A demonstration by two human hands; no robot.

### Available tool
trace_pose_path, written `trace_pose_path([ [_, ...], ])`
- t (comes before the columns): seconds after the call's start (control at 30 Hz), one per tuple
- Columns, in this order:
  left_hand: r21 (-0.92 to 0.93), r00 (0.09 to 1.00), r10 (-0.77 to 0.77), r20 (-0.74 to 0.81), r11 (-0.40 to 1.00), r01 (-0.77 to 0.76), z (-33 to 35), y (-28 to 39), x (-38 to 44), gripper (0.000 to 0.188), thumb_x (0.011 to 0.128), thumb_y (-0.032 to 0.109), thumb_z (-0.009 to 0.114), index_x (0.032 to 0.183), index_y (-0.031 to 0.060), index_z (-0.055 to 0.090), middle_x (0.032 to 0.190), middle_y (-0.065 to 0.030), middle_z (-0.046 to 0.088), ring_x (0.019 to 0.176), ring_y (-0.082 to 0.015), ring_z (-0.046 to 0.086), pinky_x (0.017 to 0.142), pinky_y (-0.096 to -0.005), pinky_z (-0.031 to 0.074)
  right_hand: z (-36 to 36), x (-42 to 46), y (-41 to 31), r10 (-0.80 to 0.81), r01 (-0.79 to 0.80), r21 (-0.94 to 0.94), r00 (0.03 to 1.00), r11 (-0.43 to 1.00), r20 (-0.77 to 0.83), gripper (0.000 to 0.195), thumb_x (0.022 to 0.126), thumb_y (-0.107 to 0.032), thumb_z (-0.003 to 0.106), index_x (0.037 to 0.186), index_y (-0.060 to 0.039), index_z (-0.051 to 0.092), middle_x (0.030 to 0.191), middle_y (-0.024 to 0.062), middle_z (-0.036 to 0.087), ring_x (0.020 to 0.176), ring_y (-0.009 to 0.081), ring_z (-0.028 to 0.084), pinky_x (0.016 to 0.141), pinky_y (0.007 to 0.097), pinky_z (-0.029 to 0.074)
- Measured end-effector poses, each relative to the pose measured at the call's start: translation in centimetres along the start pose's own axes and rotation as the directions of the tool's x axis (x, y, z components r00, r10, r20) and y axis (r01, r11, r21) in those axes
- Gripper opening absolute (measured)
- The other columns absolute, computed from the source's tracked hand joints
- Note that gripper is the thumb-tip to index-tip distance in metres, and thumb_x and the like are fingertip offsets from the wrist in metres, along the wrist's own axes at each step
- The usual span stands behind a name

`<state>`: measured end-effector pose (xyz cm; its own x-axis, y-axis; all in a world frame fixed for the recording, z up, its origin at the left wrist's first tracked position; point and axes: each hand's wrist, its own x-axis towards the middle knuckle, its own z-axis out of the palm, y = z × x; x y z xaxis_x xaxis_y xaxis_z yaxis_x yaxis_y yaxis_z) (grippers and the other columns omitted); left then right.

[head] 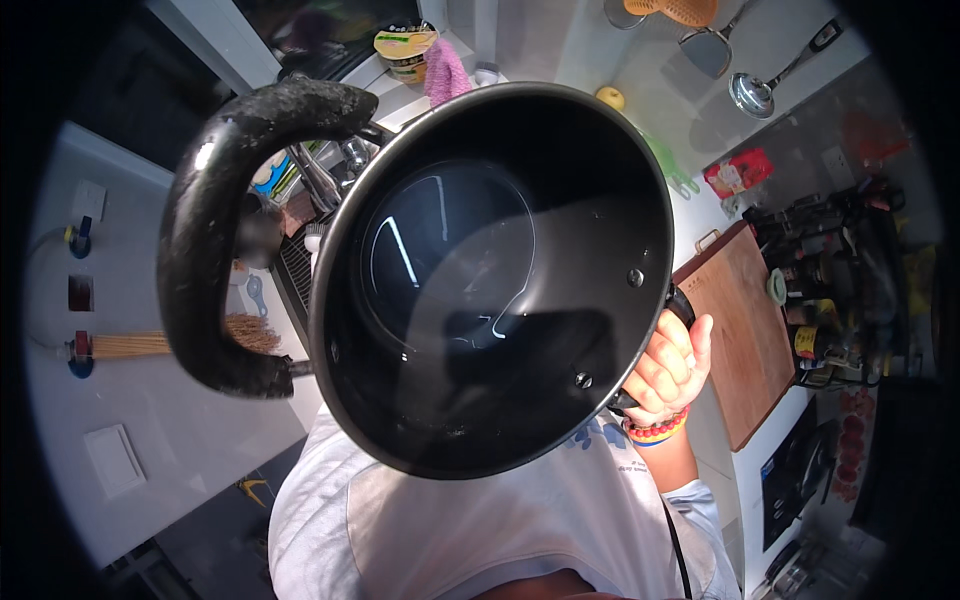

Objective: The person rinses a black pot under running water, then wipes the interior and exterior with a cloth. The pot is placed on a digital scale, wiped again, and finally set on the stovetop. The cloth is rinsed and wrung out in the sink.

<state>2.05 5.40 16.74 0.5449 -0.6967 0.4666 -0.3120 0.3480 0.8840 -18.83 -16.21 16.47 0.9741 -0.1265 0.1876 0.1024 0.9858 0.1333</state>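
A large black pot (555,247) with two loop handles is held up close to the camera, tilted so that its shiny inside shows. Rivets and a few small bright spots are visible on its inner wall. My right hand (669,367), with beaded bracelets at the wrist, is closed around the handle on the pot's right side. Nobody grips the big black handle (196,225) on the left side. My left hand is out of view. Part of the sink area, with a metal faucet (315,176), shows behind the pot.
A wooden cutting board (739,330) lies on the right counter beside bottles and a knife rack. Ladles (751,94) hang on the back wall. An instant noodle tub (406,52) and pink cloth (445,73) are near the window. A whisk brush (251,334) hangs at left.
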Motion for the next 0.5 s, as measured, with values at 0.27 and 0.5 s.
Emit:
trace_pose_path([
  [0.27, 0.322, 0.888, 0.205, 0.412, 0.878, -0.353, 5.3, 2.7, 2.2, 0.040, 0.089, 0.028, 0.039, 0.118, 0.0009, 0.043, 0.120, -0.0141, 0.047, 0.110, -0.0262, 0.045, 0.095, -0.0379, 0.036, 0.2, 0.6, 0.1, 0.007, -0.012, 0.055, 0.996, 0.998, 0.086, 0.040, 0.091, -0.036, 0.038, 0.062, -0.0112, 0.029, 0.041, -0.0044, 0.029, 0.026, 0.0031, 0.024, 0.025, 0.0174, 0.021],
  [0.5, 0.094, 0.990, 0.075, 0.121, 0.992, -0.087, 2.3, 1.1, 0.6, 0.040, 0.089, 0.028, 0.039, 0.119, 0.0011, 0.043, 0.121, -0.0136, 0.046, 0.111, -0.0259, 0.045, 0.095, -0.0375, 0.036, -0.3, 1.0, 0.8, 0.066, -0.062, -0.052, 0.995, 0.997, 0.069, 0.037, 0.092, -0.035, 0.035, 0.065, -0.0107, 0.032, 0.043, -0.0063, 0.030, 0.027, 0.0027, 0.026, 0.028, 0.0173, 0.023],
])
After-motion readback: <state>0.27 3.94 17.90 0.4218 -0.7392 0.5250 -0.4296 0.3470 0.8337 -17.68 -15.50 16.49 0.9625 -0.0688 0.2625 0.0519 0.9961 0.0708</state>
